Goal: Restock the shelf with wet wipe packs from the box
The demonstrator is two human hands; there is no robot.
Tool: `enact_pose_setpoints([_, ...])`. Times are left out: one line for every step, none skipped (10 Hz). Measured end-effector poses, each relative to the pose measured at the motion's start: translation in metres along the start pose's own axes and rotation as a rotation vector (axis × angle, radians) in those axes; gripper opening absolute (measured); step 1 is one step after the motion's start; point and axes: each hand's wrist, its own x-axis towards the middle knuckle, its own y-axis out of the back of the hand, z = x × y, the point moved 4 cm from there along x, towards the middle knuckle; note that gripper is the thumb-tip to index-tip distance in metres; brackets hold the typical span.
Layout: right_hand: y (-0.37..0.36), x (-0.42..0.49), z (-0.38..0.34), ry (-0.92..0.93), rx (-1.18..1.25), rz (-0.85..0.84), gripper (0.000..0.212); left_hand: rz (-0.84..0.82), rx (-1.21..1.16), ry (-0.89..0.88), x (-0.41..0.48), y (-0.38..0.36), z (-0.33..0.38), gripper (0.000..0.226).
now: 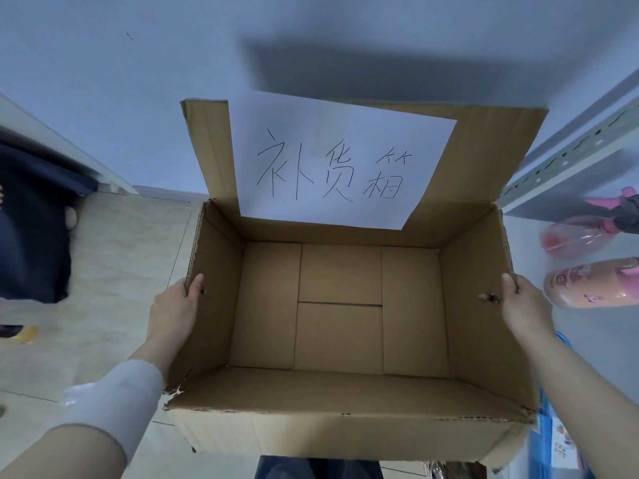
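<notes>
An open cardboard box [466, 305] fills the middle of the head view, and I see no wet wipe packs inside it, only its bare bottom. A white paper sheet [332, 160] with handwritten characters is fixed to its raised back flap. My left hand [174, 312] grips the box's left wall, thumb over the rim. On the opposite side my right hand [525, 305] grips the right wall the same way. The box is held up between both hands.
A metal shelf [570, 157] stands at the right, holding pink bottles [591, 283] and a pink spray bottle [574, 240]. Blue packaging [553, 440] lies at the lower right. A person in dark clothing [31, 229] is at the left, on a tiled floor [114, 264].
</notes>
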Motion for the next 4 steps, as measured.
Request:
enact_pose_setpoints([0.000,0.003,0.000,-0.010,-0.004,-0.002,0.044,-0.002,0.006,0.007,0.001,-0.001,0.000,0.040])
enact_pose_setpoints([-0.002,0.004,0.002,-0.012,-0.015,-0.042,0.044,-0.049,-0.020,0.037,0.001,-0.003,-0.002,0.038])
enact_pose_setpoints([0.002,-0.005,-0.001,-0.013,-0.080,-0.035,0.055,-0.067,-0.045,0.074,-0.006,0.001,0.003,0.050])
enact_pose_setpoints([0.008,-0.019,-0.020,0.127,-0.179,0.101,0.064,0.067,0.089,-0.048,-0.015,0.016,0.034,0.061])
